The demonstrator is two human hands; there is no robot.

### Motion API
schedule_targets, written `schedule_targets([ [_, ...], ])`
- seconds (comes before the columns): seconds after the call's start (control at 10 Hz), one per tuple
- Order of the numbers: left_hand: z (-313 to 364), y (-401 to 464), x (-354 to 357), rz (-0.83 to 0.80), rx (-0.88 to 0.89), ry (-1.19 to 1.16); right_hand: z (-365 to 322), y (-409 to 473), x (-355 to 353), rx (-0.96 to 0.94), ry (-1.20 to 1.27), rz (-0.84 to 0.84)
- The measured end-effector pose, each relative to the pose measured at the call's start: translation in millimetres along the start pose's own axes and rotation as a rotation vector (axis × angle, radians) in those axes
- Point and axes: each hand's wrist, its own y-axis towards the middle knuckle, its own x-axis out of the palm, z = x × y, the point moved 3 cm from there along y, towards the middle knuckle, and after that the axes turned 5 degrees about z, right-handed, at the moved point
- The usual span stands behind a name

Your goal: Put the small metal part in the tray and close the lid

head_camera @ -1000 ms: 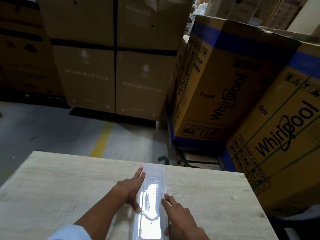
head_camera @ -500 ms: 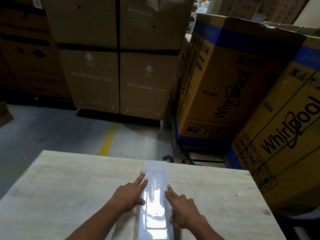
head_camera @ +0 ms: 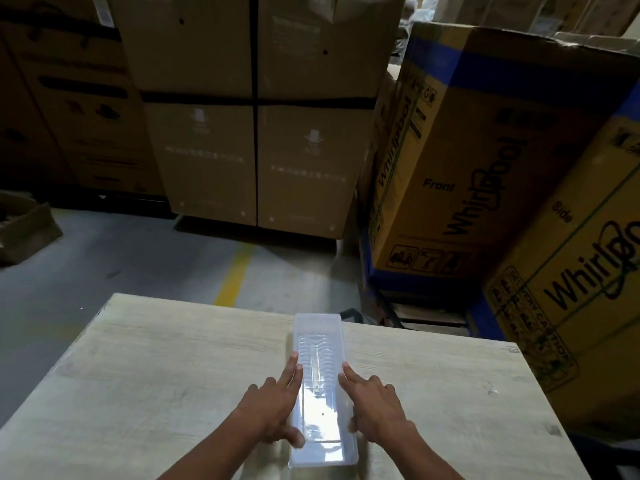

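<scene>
A long clear plastic tray (head_camera: 320, 386) with its lid down lies lengthwise on the pale wooden table (head_camera: 156, 386), its far end over the table's far edge. A thin metal part (head_camera: 314, 370) shows faintly through the lid along the tray's middle. My left hand (head_camera: 273, 407) lies flat against the tray's left side, fingers spread, thumb on the lid near the front. My right hand (head_camera: 374, 405) presses the right side the same way. Glare hides the tray's near half.
Tall cardboard boxes (head_camera: 256, 109) stand on the floor beyond the table. Large blue and yellow appliance cartons (head_camera: 485, 168) lean close at the right, near the table's far right corner. A yellow floor line (head_camera: 235, 275) runs ahead.
The tray has slid away from me toward the table's far edge, both hands moving with it along its sides. The camera view has tilted down a little.
</scene>
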Motion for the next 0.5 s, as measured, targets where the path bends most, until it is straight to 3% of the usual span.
schedule_targets([
  [0.4,14.9,-38.3,2.1,0.099,-0.017,-0.019,-3.8,-29.8,5.9,-0.037,0.201,0.161],
  [0.5,18.0,-50.3,-3.1,0.318,-0.058,-0.049,-8.2,-47.7,-6.3,0.017,0.312,0.242],
])
